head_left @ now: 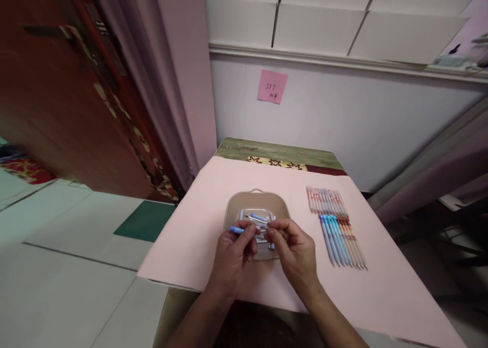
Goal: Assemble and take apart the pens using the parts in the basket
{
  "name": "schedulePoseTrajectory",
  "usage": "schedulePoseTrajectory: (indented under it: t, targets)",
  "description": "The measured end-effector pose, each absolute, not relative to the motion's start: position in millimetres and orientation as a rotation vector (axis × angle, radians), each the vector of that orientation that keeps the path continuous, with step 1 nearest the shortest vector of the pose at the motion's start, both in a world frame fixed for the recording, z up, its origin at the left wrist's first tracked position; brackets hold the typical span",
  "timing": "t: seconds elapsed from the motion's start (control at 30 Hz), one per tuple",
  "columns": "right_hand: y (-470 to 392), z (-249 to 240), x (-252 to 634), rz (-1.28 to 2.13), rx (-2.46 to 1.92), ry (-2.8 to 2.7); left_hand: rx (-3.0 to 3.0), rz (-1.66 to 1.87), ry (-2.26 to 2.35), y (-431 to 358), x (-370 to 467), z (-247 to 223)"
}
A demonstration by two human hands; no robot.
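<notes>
Near the middle of the worktop's (183,236) near edge, my left hand (232,251) grasps a blue pen piece (236,230) between thumb and fingers, its end jutting out to the left above a beige bin (256,200). My right hand (299,249) faces it, thumb and forefinger brought close together at the bin's right side; I cannot tell whether they grip anything. Loose pen parts (259,218), blue and white, lie inside the bin below my fingers. Toward the worktop's right edge, blue pens (334,240) lie in a row beside brown-topped pens (353,243), with reddish clear pens (327,201) lined up just beyond them, nearer the far right corner.
</notes>
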State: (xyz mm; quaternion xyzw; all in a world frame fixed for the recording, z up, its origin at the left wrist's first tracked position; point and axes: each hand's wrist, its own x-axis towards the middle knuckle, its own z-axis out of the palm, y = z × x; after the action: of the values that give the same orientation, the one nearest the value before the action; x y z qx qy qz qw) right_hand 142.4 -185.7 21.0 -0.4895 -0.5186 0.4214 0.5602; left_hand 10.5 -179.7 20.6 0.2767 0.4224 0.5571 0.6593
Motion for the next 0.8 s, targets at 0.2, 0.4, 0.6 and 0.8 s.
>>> schedulePoseTrajectory:
  t: [0.2,0.4,0.6,0.8]
  targets:
    - [-186.0,22.4,141.5,0.766,-1.152,-1.401,0.699,1.268,0.969,-182.7,10.9,19.9]
    - [-186.6,22.3,141.2,0.760,-1.160,-1.420,0.772,1.276,1.015,-185.5,10.5,23.3]
    - [-188.4,23.3,141.3,0.670,-1.141,-1.442,0.788,1.288,1.037,-186.2,11.9,24.5]
    - [-190.3,25.8,139.3,0.572,-1.123,-1.470,0.763,1.311,1.027,-189.8,14.5,27.5]
